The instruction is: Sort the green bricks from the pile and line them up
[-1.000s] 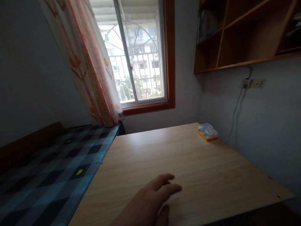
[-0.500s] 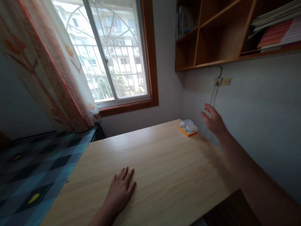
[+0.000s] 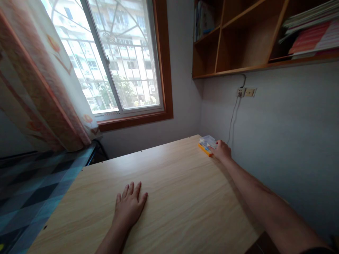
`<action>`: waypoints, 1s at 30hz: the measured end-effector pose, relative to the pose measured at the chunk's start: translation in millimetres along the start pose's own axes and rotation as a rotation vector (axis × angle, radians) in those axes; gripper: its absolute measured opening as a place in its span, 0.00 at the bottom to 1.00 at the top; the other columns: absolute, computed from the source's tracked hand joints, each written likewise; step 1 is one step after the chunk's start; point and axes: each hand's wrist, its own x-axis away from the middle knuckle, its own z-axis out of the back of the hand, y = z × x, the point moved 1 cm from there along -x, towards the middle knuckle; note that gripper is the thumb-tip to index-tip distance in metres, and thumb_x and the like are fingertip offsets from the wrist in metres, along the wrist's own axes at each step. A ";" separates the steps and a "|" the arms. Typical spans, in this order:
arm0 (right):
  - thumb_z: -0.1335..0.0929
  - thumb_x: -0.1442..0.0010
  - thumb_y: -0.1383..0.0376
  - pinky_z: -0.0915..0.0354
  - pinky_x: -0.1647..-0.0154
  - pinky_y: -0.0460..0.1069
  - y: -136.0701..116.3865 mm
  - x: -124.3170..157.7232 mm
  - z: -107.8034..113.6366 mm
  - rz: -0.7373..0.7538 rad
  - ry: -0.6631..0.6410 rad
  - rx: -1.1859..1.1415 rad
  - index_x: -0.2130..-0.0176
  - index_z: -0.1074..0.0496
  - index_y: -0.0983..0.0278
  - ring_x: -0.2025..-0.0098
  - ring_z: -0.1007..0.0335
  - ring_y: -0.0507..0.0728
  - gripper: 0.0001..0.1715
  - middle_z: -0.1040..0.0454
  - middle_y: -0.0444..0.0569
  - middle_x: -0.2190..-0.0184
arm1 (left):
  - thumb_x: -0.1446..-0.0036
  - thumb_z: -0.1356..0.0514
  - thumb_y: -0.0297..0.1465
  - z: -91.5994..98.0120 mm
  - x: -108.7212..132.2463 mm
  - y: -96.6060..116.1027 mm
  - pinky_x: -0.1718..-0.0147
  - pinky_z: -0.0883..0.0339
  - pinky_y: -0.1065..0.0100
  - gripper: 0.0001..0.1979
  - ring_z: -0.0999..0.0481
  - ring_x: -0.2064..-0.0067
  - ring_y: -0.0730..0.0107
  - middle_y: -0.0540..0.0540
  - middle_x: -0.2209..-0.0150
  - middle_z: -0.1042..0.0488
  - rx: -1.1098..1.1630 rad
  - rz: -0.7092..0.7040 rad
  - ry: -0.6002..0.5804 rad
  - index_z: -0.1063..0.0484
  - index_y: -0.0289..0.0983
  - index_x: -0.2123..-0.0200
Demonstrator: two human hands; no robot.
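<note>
My left hand (image 3: 129, 208) lies palm down on the pale wooden tabletop (image 3: 169, 197), its fingers stretched and spread, with nothing under them that I can see. At the table's far right corner, my right hand (image 3: 221, 151) reaches a small plastic box (image 3: 207, 142), which has clear upper parts and an orange base. The thumb and forefinger close around its right end. The contents are too small to make out, and the other fingers of that hand are partly hidden.
A window (image 3: 119, 63) with a floral curtain (image 3: 50, 81) is ahead on the left. Beside the table, a checked cloth (image 3: 39, 194) covers a lower surface. Wooden shelves (image 3: 243, 42) with books hang on the right wall, above a socket (image 3: 241, 92) with a plugged-in cord.
My right hand has come down and left from the air near the wall onto the plastic box. My left hand stays flat on the table. The view has shifted slightly right.
</note>
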 end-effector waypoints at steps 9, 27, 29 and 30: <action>0.28 0.45 0.46 0.38 0.47 0.60 -3.3 -6.0 -14.1 -0.047 -0.041 0.079 0.49 0.33 0.64 0.45 0.30 0.69 0.34 0.27 0.62 0.49 | 0.33 0.53 0.44 1.0 4.2 -0.7 0.33 0.55 0.43 0.32 0.50 0.27 0.49 0.37 0.28 0.47 0.069 -0.008 0.009 0.40 0.38 0.31; 0.31 0.45 0.51 0.38 0.43 0.61 -44.8 72.4 4.7 0.395 0.121 -0.308 0.41 0.35 0.66 0.44 0.33 0.68 0.37 0.29 0.63 0.45 | 0.37 0.45 0.33 -5.9 6.9 -1.7 0.34 0.44 0.48 0.27 0.37 0.33 0.50 0.34 0.34 0.35 0.279 -0.207 0.210 0.34 0.32 0.36; 0.31 0.44 0.50 0.37 0.41 0.60 -73.4 107.0 3.8 0.414 -0.006 -0.496 0.38 0.37 0.64 0.41 0.35 0.67 0.40 0.32 0.61 0.42 | 0.38 0.44 0.30 -2.3 11.5 0.0 0.35 0.39 0.51 0.26 0.34 0.35 0.53 0.35 0.35 0.34 0.375 -0.338 0.304 0.35 0.33 0.36; 0.30 0.45 0.50 0.37 0.40 0.60 -88.9 125.1 2.0 0.409 -0.094 -0.582 0.37 0.38 0.63 0.40 0.35 0.66 0.42 0.33 0.60 0.41 | 0.38 0.43 0.30 0.7 15.0 1.0 0.36 0.37 0.52 0.27 0.33 0.36 0.54 0.36 0.35 0.34 0.408 -0.406 0.342 0.35 0.35 0.36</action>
